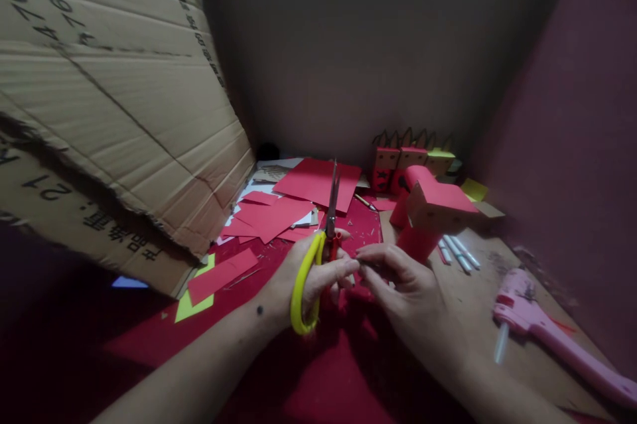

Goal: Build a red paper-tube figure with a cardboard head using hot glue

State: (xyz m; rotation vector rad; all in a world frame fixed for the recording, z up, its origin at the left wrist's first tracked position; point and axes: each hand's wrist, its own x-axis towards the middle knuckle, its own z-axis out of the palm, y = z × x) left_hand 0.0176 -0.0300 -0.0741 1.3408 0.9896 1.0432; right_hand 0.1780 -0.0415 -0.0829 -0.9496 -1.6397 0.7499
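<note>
Scissors with yellow handles [304, 291] hang at my left hand [323, 275], one loop around its fingers, with the blades pointing away and slightly apart. Between the thumb and fingers of that hand is a small red piece [336, 243]. My right hand [398, 278] is pinched close beside it, fingertips nearly touching the left thumb; a small dark thing shows at the fingertips, too small to name. Both hands are above the red table surface [318, 377].
Red paper sheets [271, 215] lie beyond my hands. Large cardboard [114, 99] leans at the left. At the right are a red paper-covered box [442, 202], white markers [458, 253] and a pink glue gun [517, 304] on a board. Small decorated boxes [385, 165] stand behind.
</note>
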